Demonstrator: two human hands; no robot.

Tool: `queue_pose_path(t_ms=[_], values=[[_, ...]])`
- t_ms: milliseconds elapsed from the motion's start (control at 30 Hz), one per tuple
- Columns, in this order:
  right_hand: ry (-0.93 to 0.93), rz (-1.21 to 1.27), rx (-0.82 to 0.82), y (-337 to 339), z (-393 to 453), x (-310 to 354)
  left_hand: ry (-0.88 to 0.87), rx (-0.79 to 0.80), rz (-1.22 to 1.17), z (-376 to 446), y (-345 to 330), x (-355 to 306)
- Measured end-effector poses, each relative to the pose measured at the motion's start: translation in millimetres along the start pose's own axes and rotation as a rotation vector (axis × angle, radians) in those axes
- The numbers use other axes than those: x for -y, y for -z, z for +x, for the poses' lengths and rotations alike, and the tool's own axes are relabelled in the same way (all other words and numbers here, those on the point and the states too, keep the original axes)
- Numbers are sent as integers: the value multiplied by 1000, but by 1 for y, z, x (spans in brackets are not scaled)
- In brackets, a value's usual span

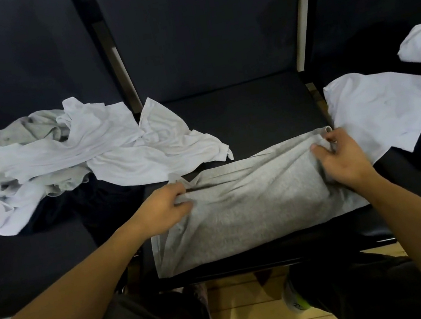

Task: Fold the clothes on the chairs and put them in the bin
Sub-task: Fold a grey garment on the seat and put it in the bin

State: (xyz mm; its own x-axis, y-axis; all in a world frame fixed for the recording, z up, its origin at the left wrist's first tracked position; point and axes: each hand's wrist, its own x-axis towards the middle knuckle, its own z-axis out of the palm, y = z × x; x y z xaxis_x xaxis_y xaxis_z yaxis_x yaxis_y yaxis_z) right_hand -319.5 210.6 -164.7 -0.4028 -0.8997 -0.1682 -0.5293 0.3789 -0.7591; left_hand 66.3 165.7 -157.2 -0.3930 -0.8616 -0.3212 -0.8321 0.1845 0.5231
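Two hands gripping grey garment (248,208), left hand (163,207), right hand (341,155), long axis left-right across chair seat (246,114)

Three black padded chairs (213,47) are set side by side, with pale gaps between their backs. On the middle seat (246,114) a grey garment (243,209) is spread, its near edge draped over the front. A crumpled heap of white and grey clothes (72,154) is piled on the left seat — one corner spilling onto the middle one. A white shirt (390,107) is laid on the right seat. A wooden floor (245,306) is seen below.
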Motion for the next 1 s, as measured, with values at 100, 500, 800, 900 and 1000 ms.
queue_pose_path(t_ms=[100, 500, 800, 900, 1000], values=[[-9, 151, -6, 6, 0, 1, 86, -90, -304, -1, 8, 0], [76, 172, -72, 9, 17, 21, 144, -395, -309, 5, 22, 11], [160, -505, -60, -27, 20, -10, 235, -289, 73, 17, -1, 16], [186, -651, -88, -32, 23, -15, 244, -280, -72, 18, 3, 18], [142, -722, -133, -32, 30, -15, 255, -306, -191, 18, 15, 28]])
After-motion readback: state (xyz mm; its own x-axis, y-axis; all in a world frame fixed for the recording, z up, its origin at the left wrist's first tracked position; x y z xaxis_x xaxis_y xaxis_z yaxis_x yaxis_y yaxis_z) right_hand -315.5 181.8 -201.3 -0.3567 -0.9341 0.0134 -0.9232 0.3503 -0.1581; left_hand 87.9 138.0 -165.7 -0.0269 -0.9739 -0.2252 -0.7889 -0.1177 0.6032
